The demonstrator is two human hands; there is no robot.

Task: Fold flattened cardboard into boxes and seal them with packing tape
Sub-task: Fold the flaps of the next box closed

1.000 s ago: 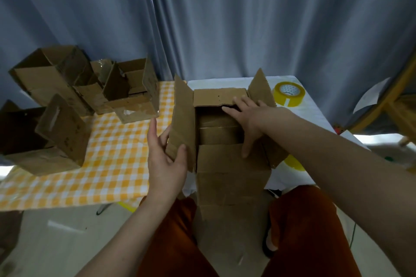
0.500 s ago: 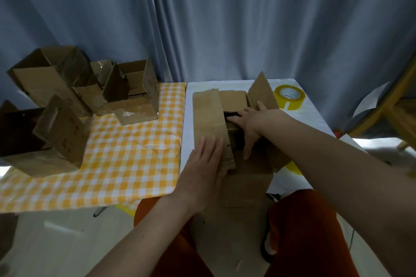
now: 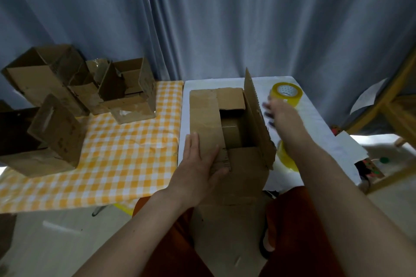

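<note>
A brown cardboard box [image 3: 231,173] stands at the table's near edge, against my lap. Its left flap [image 3: 203,117] lies folded down over the opening. My left hand [image 3: 198,162] presses flat on that flap with straight fingers. The right flap [image 3: 256,117] stands upright, and the inside of the box shows between the two flaps. My right hand [image 3: 273,110] is blurred, out past the right flap, close to a yellow tape roll [image 3: 286,94] on the white table top [image 3: 315,123]. It holds nothing that I can see.
Several folded open boxes [image 3: 74,96] crowd the yellow checked cloth [image 3: 126,164] at left. A second yellow tape roll [image 3: 287,159] lies by my right forearm. A wooden frame [image 3: 391,101] and papers [image 3: 351,150] stand at right. Grey curtains hang behind.
My left hand folded the left flap down from upright and now presses it flat. My right hand left the inner flaps and swung right toward the tape roll.
</note>
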